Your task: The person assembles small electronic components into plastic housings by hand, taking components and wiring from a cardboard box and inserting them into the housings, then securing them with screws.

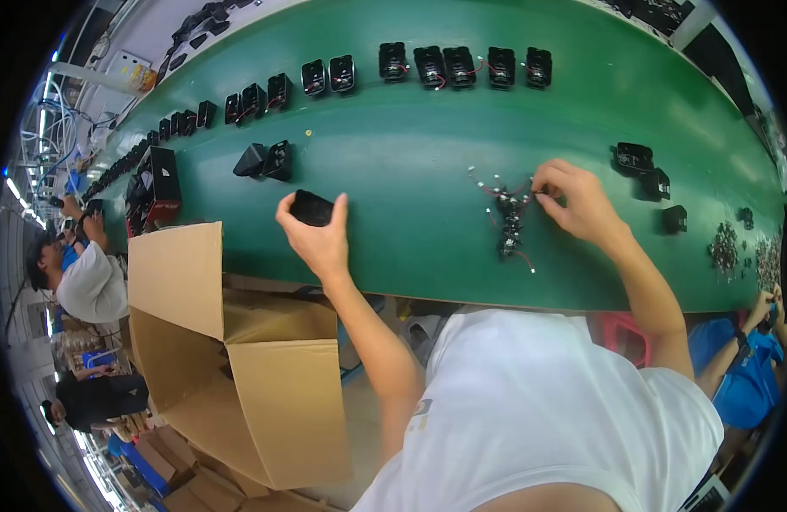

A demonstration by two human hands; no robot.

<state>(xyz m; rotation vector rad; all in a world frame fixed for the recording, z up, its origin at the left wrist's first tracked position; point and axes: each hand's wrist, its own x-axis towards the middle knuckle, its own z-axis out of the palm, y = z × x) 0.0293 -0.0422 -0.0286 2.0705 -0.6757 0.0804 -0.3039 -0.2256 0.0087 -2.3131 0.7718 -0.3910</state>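
Note:
A black open plastic housing [312, 208] is in my left hand [312, 235], with the thumb and fingers closed around its sides. My right hand [572, 200] is closed in a pinch at the right side of a small heap of black parts [511, 220] with thin red wires and white plugs. Whatever sits between its fingertips is too small to make out. Two more black housings [278, 160] lie on the green table [393, 162], beyond my left hand and to its left.
Black housings [458, 66], several with red wires, stand in a long row along the far side. More black pieces [653, 183] and piles of small parts [724, 247] lie at the right. An open cardboard box [287, 410] stands at the near left edge. Other people [90, 273] are beside the table.

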